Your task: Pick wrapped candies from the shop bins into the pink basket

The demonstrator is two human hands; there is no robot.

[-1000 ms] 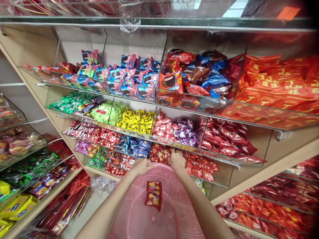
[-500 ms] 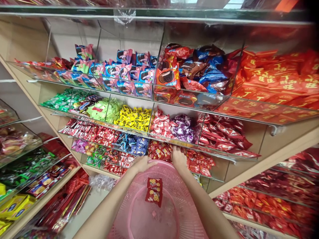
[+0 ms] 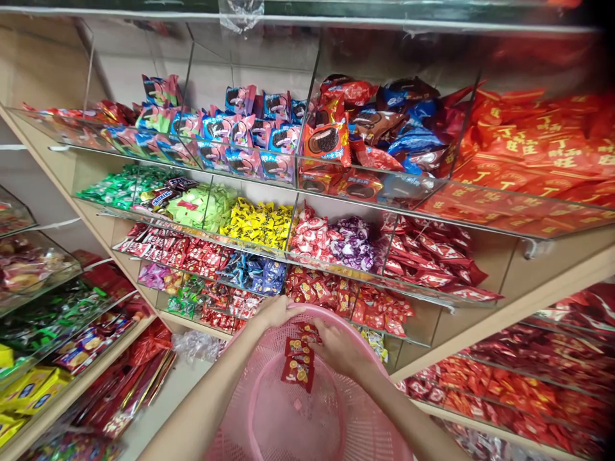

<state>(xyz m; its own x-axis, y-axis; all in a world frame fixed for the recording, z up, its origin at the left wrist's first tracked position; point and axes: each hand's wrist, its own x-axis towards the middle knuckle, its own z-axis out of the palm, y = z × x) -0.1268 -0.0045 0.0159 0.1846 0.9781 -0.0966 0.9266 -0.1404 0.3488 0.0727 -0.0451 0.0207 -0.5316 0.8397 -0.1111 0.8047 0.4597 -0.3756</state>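
— Sloping wooden shelving [image 3: 528, 301] fills our field of view, carrying tiers of clear plastic bins [image 3: 480, 214] heaped with wrapped sweets. What do we label in the foreground?

— We label the pink basket [image 3: 288, 422] at bottom centre, below the lowest tier. Our left hand [image 3: 276, 312] is closed over its far rim, fingers wrapped round the edge.

— And our right hand?

— Our right hand [image 3: 341, 349] lies just inside the basket's far wall, back uppermost, its fingertips touching the red packets [image 3: 298, 366] printed with orange fruit. These packets lie in a small overlapping stack against the inner wall, just below the rim and between our two hands. Whether the fingers pinch the uppermost packet or merely rest on it, we cannot tell.

— Where do we see similar packets on the shelving?

— We see them in the lowest bin [image 3: 336, 291], directly above the basket's rim. Blue sweets [image 3: 257, 272] lie to its left. One tier higher we note yellow sweets [image 3: 262, 227], and on the top tier, sandwich-biscuit packs [image 3: 327, 137].
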